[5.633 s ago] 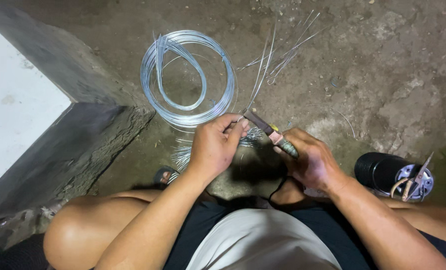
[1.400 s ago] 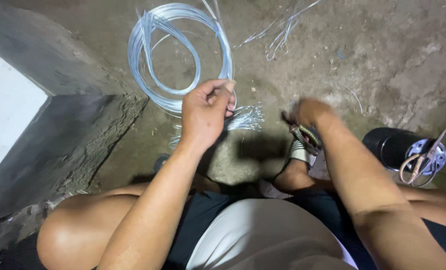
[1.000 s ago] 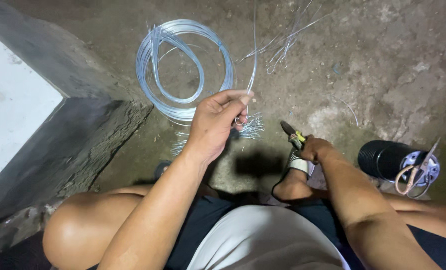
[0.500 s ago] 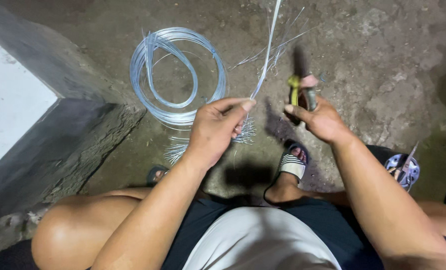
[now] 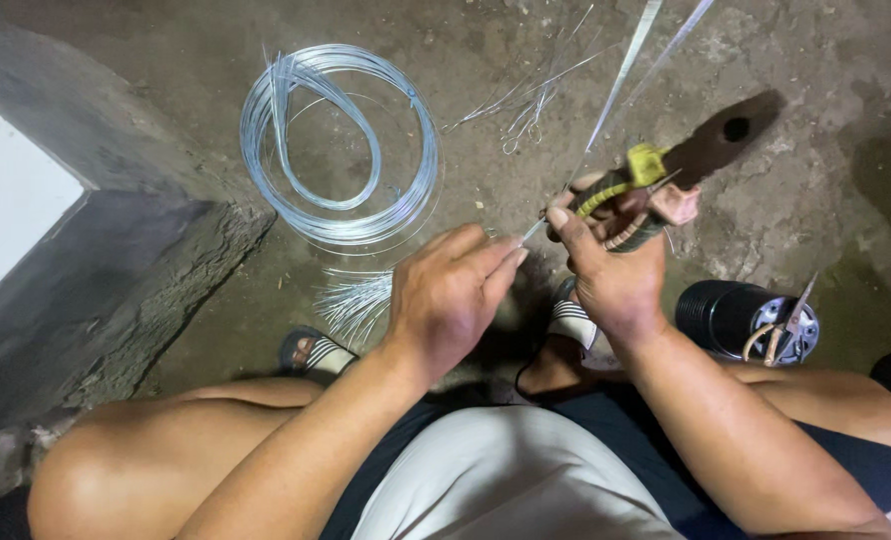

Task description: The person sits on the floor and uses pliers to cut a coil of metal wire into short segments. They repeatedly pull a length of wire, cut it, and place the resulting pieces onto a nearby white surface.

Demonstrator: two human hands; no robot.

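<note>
Rough concrete floor point(image 5: 806, 140) fills the head view; a raised concrete ledge point(image 5: 116, 250) bounds it on the left. Our left hand point(image 5: 451, 300) pinches a straight wire point(image 5: 616, 85) that runs far-right. Our right hand point(image 5: 611, 270) is closed around pliers point(image 5: 681, 165), beside the wire. We note a wire coil point(image 5: 341, 140) lying far-left and a black canister point(image 5: 731, 315) near-right.

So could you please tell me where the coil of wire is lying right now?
In the head view, the coil of wire lies on the concrete floor at upper left, beside the concrete step and beyond the left hand.
</note>
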